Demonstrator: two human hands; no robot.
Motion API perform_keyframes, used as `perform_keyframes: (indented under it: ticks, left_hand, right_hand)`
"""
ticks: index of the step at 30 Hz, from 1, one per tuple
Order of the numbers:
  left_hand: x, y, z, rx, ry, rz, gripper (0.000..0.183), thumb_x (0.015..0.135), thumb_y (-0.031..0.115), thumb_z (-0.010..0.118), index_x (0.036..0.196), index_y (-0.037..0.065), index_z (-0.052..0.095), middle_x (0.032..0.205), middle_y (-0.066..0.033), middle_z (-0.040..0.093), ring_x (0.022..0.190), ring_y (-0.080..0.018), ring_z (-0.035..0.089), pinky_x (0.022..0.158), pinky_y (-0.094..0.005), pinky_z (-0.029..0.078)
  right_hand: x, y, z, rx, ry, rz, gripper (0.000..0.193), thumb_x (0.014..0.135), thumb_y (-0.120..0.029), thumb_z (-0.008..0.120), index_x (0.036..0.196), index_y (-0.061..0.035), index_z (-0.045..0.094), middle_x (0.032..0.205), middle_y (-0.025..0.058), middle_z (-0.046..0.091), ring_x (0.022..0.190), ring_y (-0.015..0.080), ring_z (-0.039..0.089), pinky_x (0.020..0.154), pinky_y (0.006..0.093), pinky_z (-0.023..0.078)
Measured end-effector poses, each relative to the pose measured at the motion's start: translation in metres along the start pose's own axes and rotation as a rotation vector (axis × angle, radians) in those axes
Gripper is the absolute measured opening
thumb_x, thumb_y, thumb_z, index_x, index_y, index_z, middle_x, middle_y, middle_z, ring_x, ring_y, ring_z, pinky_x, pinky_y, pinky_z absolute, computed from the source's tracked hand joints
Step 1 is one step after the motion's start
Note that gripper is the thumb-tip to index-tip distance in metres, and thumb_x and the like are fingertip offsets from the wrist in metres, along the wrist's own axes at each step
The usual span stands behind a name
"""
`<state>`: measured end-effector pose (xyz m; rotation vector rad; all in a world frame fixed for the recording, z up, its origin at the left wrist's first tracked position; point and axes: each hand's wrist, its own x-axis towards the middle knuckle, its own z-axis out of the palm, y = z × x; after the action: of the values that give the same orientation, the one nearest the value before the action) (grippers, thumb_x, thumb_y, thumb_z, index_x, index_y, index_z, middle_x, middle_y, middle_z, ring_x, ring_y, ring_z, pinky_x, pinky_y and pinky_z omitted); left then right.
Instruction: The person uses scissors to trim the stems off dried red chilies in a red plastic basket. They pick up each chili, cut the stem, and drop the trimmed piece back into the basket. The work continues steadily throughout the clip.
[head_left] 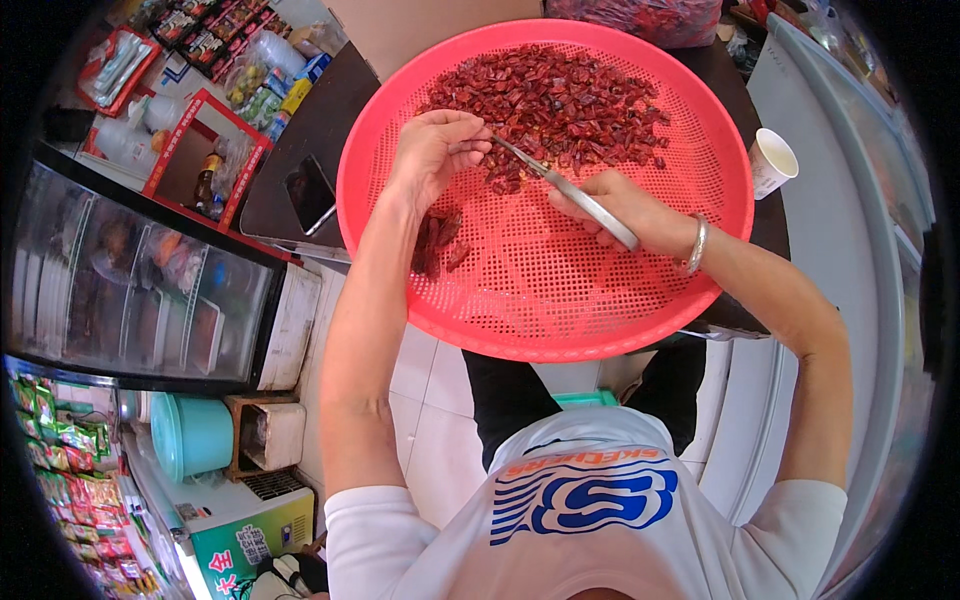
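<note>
A wide pink perforated basket (570, 285) lies before me, with a broad heap of cut dried red chilies (560, 95) over its far half. My right hand (640, 208) is closed around silver scissors (596, 211), their blades pointing left over the heap's near edge. At the scissors' tip, my left hand (432, 150) is closed in a pinch; whatever it holds is hidden by the fingers. A smaller pile of darker dried chilies (436, 243) sits at the basket's left side, partly behind my left forearm.
Under the basket stands a dark table (268, 205) with a phone (311, 195) at its left. A paper cup (772, 163) is just off the basket's right rim. Behind lies a plastic bag of red chilies (640, 18). A glass-fronted cooler (140, 275) stands at the left.
</note>
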<state>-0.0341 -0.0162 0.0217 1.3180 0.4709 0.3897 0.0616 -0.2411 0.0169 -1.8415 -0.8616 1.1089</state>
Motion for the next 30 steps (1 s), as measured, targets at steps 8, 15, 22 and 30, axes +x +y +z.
perform_keyframes:
  ticks: [8,15,22,30]
  left_hand:
    - [-0.021,0.004,-0.004,0.810,-0.281,-0.016,0.011,0.078,0.009,0.069,0.077,0.000,0.064,0.064,-0.0030,0.059,0.055,-0.0106,0.055,0.047,-0.0242,0.042]
    - [-0.024,0.000,-0.023,1.072,-0.242,-0.070,0.015,0.070,0.010,0.073,0.075,0.000,0.063,0.060,-0.0063,0.057,0.053,-0.0139,0.055,0.047,-0.0297,0.042]
    - [-0.028,0.002,-0.022,1.281,-0.195,-0.020,0.014,0.070,0.008,0.073,0.075,0.000,0.063,0.063,-0.0047,0.059,0.057,-0.0141,0.056,0.051,-0.0307,0.043]
    - [-0.024,0.000,-0.035,1.361,-0.045,0.167,0.021,0.066,0.013,0.073,0.079,-0.002,0.063,0.070,-0.0140,0.063,0.067,-0.0233,0.061,0.061,-0.0357,0.046]
  right_hand:
    - [0.002,0.003,0.003,0.047,0.051,-0.048,0.049,0.082,-0.049,0.065,0.056,-0.0092,0.054,0.045,-0.0028,0.044,0.037,0.0059,0.043,0.034,0.0227,0.031]
    - [0.008,0.009,0.003,0.036,0.061,-0.045,0.049,0.082,-0.049,0.065,0.055,-0.0092,0.053,0.046,-0.0032,0.044,0.035,0.0063,0.042,0.033,0.0222,0.030]
    - [0.011,0.013,-0.001,0.073,0.018,-0.045,0.047,0.082,-0.048,0.065,0.059,-0.0090,0.054,0.047,-0.0034,0.045,0.036,0.0058,0.042,0.033,0.0221,0.030]
    - [0.003,0.001,0.003,0.043,0.032,-0.030,0.043,0.086,-0.046,0.062,0.065,-0.0087,0.056,0.052,-0.0053,0.044,0.039,0.0036,0.041,0.035,0.0184,0.031]
